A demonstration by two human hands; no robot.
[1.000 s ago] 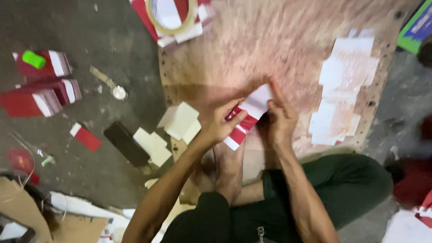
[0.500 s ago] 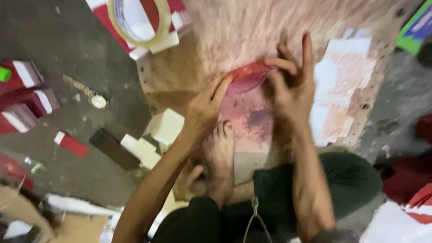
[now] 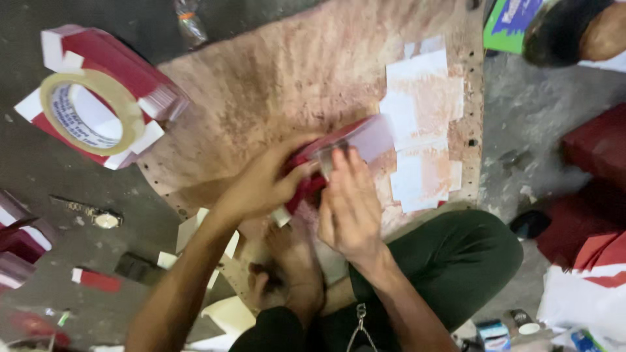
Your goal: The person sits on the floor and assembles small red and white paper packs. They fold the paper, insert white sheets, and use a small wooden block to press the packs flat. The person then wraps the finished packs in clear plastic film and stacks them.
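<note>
My left hand [image 3: 264, 182] grips a red cardboard piece with white edges [image 3: 339, 146], holding it against the worn brown board [image 3: 287, 78]. My right hand [image 3: 349, 205] lies flat beside it, with its fingertips pressing on the same piece near its middle. The piece is partly folded and blurred. My bare foot [image 3: 293, 267] rests on the board's near edge below both hands.
A roll of tape [image 3: 91, 114] sits on a stack of red and white card blanks [image 3: 124, 68] at the left. White paper scraps [image 3: 424, 117] are stuck on the board's right side. A wristwatch [image 3: 98, 215] lies on the floor. Another person's foot [image 3: 574, 29] is at top right.
My hands have drawn back toward me with the red piece. My right hand has shifted from above the piece to flat beside it. The camera has moved closer to the board.
</note>
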